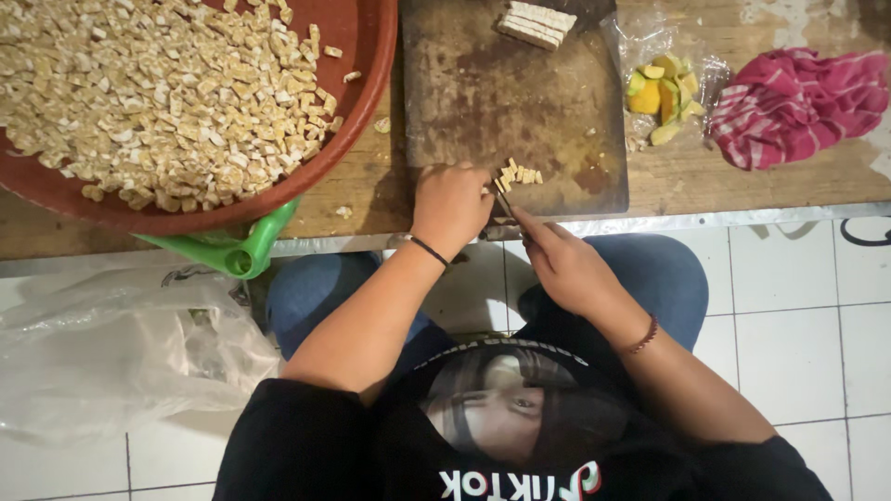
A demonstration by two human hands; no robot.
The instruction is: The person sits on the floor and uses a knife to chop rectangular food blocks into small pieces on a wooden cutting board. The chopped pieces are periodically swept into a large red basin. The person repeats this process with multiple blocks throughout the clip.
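A dark wooden cutting board (520, 102) lies on the wooden table. Near its front edge my left hand (451, 206) is curled over a strip of tempeh, most of it hidden under the fingers. Small cut cubes (520, 174) lie just to the right of that hand. My right hand (561, 262) grips a knife (502, 201) whose blade points at the cubes. More sliced tempeh strips (536, 23) sit stacked at the board's far edge. A big red bowl (367, 70) at the left is heaped with several diced tempeh pieces (158, 93).
A clear bag with yellow and green fruit pieces (664, 93) lies right of the board, a pink striped cloth (798, 104) beyond it. A green plastic handle (252, 249) sticks out under the bowl. A crumpled plastic bag (111, 353) lies on the white tiled floor.
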